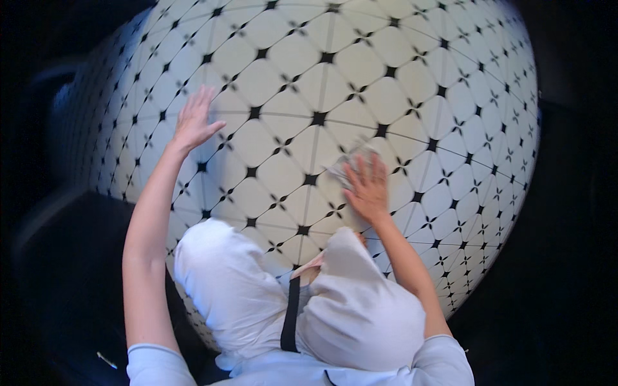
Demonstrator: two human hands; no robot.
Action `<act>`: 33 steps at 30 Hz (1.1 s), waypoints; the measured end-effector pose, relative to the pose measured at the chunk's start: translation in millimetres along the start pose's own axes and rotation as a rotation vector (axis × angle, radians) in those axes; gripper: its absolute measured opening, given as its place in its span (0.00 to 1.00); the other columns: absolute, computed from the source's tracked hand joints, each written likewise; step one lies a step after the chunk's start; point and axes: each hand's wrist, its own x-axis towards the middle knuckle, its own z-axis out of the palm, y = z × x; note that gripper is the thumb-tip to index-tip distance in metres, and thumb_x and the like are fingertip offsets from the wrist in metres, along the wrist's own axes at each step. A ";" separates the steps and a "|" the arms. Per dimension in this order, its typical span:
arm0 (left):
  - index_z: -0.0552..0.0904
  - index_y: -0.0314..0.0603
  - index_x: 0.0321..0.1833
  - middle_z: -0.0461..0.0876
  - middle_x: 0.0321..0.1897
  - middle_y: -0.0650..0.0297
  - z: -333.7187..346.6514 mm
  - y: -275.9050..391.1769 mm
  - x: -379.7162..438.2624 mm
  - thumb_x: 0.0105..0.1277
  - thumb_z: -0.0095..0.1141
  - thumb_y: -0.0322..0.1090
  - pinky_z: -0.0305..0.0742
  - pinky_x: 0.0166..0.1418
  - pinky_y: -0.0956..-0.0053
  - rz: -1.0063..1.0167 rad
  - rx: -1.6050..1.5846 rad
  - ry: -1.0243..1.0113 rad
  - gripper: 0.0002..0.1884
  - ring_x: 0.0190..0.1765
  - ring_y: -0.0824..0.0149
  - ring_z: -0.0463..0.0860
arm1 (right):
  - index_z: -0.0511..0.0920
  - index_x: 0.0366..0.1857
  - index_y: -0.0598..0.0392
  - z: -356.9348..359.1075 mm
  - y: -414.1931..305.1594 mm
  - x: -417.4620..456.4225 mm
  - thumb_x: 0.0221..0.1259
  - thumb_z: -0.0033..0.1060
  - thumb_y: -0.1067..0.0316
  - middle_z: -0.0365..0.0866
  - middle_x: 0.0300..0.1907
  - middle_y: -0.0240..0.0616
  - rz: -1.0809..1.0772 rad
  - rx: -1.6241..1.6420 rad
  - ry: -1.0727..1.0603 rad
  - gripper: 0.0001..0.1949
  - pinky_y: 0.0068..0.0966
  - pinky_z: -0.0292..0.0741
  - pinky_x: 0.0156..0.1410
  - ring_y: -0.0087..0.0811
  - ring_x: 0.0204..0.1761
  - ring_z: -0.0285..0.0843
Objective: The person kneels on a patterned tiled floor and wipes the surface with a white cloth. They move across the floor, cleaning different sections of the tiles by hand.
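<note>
My right hand (pixel 369 188) lies spread over a crumpled light grey cloth (pixel 350 166), pressing it against a patterned tile floor (pixel 285 125). The cloth shows past my fingertips and to the left of them; the part beneath the palm is hidden. Farther up and to the left, my left hand (pixel 195 118) is bare, fingers extended and thumb apart. It is over the floor, but whether it touches the tiles I cannot tell. Cream tiles with black diamond and leaf motifs surround both hands.
My bent knees in white trousers (pixel 357 309) are close below the hands. A black strap (pixel 290 313) hangs between them. On the left, a dark area (pixel 72 270) borders the tiles, with a small pale object (pixel 106 359) low in it.
</note>
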 end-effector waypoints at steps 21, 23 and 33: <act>0.32 0.69 0.87 0.15 0.86 0.54 119.0 -133.7 -178.6 0.72 0.22 0.82 0.08 0.76 0.32 -0.474 -0.617 0.009 0.48 0.83 0.39 0.12 | 0.50 0.85 0.32 70.8 -275.0 158.8 0.75 0.45 0.36 0.39 0.88 0.38 -0.277 -0.191 -0.290 0.38 0.61 0.29 0.86 0.54 0.88 0.26; 0.34 0.68 0.87 0.16 0.86 0.54 117.0 -127.2 -173.9 0.72 0.22 0.82 0.07 0.76 0.32 -0.467 -0.650 0.023 0.48 0.83 0.39 0.12 | 0.54 0.85 0.31 58.5 -269.3 118.3 0.73 0.46 0.33 0.40 0.88 0.36 -0.369 -0.186 -0.304 0.38 0.62 0.29 0.86 0.53 0.88 0.26; 0.34 0.61 0.88 0.18 0.86 0.48 125.3 -123.0 -174.6 0.74 0.27 0.79 0.07 0.74 0.28 -0.433 -0.621 0.056 0.49 0.83 0.37 0.12 | 0.50 0.86 0.33 53.6 -193.9 84.4 0.76 0.43 0.32 0.28 0.89 0.44 -0.025 -0.305 -0.169 0.39 0.68 0.25 0.83 0.59 0.87 0.18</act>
